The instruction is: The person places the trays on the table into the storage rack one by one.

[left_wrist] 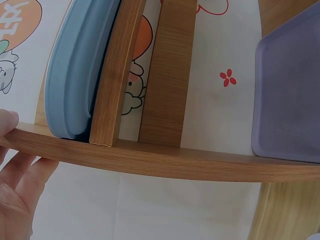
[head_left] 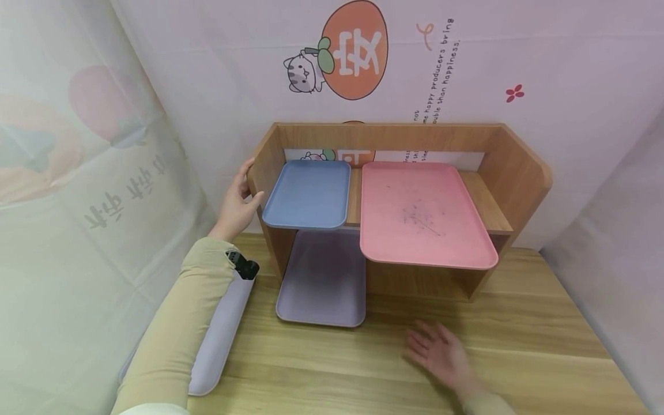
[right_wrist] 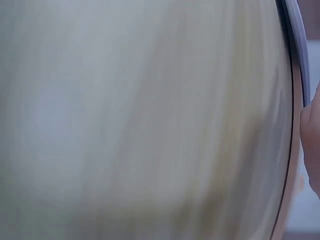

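A two-level wooden shelf [head_left: 519,164] stands on the table. My left hand [head_left: 236,207] holds the edge of its left side panel [left_wrist: 165,162], thumb on the inner side and fingers on the outer side in the left wrist view. A blue tray [head_left: 309,193] and a larger pink tray [head_left: 384,225] lie on the upper level, their front ends jutting past the board. On the lower level a purple tray [head_left: 324,282] sticks out at the left. Blurred, my right hand [head_left: 441,354] hovers in front of the shelf, palm up, fingers loosely spread, holding nothing.
Another pale purple tray [head_left: 225,325] lies left of the shelf, partly hidden under my left forearm. The wooden table [head_left: 550,323] reaches out in front and to the right. Printed white cloth [head_left: 207,69] hangs behind and along the sides.
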Available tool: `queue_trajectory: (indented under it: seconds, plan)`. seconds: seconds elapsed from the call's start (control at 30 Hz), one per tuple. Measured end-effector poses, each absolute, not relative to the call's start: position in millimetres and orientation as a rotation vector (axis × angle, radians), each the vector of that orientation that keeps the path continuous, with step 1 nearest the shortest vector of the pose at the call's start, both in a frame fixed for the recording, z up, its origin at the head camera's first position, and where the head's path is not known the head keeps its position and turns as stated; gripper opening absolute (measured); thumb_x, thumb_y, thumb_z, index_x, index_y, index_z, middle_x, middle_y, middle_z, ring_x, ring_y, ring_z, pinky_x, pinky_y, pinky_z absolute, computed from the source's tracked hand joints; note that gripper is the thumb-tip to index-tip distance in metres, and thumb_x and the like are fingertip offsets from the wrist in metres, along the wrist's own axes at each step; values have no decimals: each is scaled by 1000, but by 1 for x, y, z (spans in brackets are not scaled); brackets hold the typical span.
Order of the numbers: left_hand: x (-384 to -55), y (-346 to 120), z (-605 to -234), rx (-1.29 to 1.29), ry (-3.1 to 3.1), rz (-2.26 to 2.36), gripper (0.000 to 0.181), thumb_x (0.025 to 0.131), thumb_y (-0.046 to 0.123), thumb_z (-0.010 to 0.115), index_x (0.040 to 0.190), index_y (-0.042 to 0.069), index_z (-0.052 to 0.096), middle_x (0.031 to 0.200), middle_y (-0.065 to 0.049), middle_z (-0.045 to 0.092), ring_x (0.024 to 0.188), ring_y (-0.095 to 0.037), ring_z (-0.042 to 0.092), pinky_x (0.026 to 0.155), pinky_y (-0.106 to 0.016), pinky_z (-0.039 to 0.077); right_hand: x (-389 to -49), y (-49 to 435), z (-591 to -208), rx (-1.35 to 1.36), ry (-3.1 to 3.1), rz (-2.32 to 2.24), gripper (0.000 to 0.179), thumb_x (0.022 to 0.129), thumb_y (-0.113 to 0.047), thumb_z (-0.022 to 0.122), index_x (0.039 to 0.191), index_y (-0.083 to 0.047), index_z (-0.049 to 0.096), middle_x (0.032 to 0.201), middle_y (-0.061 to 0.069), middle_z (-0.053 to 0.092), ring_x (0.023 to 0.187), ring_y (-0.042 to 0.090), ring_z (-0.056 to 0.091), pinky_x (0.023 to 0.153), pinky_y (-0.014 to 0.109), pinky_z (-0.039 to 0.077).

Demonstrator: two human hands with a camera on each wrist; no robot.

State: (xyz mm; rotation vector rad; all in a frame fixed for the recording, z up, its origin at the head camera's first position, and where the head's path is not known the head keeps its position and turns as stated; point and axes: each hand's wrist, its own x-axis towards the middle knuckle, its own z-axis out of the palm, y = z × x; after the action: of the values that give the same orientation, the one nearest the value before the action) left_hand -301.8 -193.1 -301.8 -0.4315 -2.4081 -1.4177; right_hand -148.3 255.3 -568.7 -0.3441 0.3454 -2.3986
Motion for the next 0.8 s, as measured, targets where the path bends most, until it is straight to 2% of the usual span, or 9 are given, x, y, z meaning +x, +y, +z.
queue_trajectory:
  seconds: [0.07,0.2,0.37,0.43,0.5,0.6,0.67,0.8]
  plan:
    - [-302,-193,-302,-429,-2405,-1419,74,93,3,54,150,35,20,152,-17,28,129,-40,44,103,-56,39,-149,278,-567,-409,278,-2411,71,99,-42,-1,133,-3,48,137,21,45,132,33,40,118,47,13]
    - [-301,-194,-302,-427,-2403,-1416,73,93,2,54,150,35,20,152,-16,28,129,-40,44,102,-56,39,-155,322,-544,-520,251,-2461,70,101,-37,0,129,2,51,134,23,51,130,34,43,117,46,21]
    - [-302,-194,-301,-430,-2405,-1414,73,93,3,54,150,34,20,152,-16,28,129,-40,43,103,-56,38,-166,366,-480,-533,311,-2604,60,104,-27,8,125,7,53,124,27,56,121,37,50,110,47,34]
    - [-303,-194,-301,-434,-2402,-1420,73,93,3,54,150,33,19,153,-16,27,129,-40,43,103,-56,38,-172,376,-448,-494,410,-2676,56,104,-23,11,122,6,55,117,27,59,114,36,54,105,48,40]
    - [-303,-194,-301,-436,-2397,-1430,74,93,2,54,151,31,18,153,-16,27,130,-41,42,103,-57,37,-179,382,-416,-468,615,-2759,43,104,-14,17,119,1,54,111,23,62,107,33,59,97,48,47]
    - [-303,-194,-301,-433,-2396,-1439,74,93,2,54,151,31,18,153,-16,26,130,-40,42,104,-56,38,-189,384,-375,-435,1021,-2853,29,101,0,28,123,-8,44,103,18,64,97,28,65,83,43,56]
    - [-302,-193,-301,-427,-2399,-1435,74,93,2,54,150,32,19,153,-16,27,129,-40,43,104,-56,38,-195,382,-351,-385,1402,-2854,42,97,7,37,132,-16,34,103,10,61,91,21,67,75,35,58]
    - [-302,-191,-301,-417,-2408,-1414,74,93,2,54,150,34,19,153,-16,27,128,-40,44,103,-55,39,-205,376,-318,-342,2112,-2638,72,90,12,49,145,-22,18,109,-2,48,88,2,64,70,18,56]
